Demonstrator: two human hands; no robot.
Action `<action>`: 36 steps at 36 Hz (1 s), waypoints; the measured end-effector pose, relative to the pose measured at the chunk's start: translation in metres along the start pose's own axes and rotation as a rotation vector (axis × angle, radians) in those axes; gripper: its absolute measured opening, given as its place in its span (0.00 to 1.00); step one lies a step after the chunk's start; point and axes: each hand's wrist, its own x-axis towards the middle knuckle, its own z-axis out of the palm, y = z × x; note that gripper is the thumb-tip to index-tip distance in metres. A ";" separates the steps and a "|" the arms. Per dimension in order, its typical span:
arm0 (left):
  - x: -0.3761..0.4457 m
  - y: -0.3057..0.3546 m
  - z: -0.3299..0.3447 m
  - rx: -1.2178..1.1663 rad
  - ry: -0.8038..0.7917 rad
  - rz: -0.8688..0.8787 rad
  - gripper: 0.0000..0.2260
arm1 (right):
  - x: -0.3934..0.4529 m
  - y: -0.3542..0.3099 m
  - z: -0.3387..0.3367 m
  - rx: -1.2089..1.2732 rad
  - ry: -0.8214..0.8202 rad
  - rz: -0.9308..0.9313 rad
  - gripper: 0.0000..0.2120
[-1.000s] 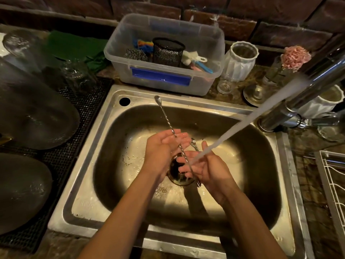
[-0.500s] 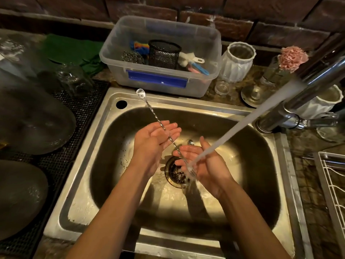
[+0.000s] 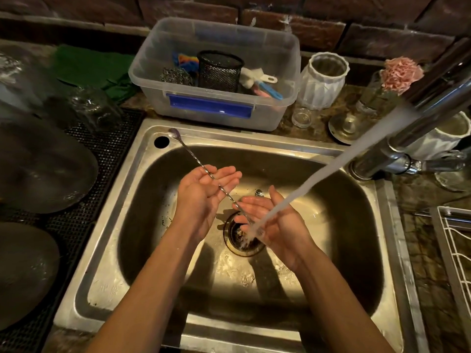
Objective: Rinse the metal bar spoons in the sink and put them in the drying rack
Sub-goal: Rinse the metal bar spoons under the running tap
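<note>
Grip: left hand [image 3: 204, 189] and right hand [image 3: 274, 225], both palms up and open, fingers uncurled; neither clamps anything
Held item: one twisted metal bar spoon [image 3: 204, 168], lying loose across both palms over the sink [image 3: 377, 256]; bowl end over the far-left rim, lower end in the water stream [image 3: 316, 179] at the right palm
Handling note: likely best rolled between the palms under the flow, stem to bowl, before transfer
Destination: white wire drying rack [image 3: 456, 253], on the table right of the sink
</note>
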 end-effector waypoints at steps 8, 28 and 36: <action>0.001 -0.006 0.000 -0.029 0.028 -0.031 0.17 | -0.010 -0.002 0.001 0.006 0.014 0.028 0.28; -0.024 -0.042 0.013 -0.092 0.072 -0.168 0.18 | -0.036 0.013 -0.037 -0.004 0.005 0.005 0.27; -0.032 -0.056 0.013 -0.033 0.047 -0.199 0.17 | -0.048 0.015 -0.046 0.028 0.033 0.050 0.26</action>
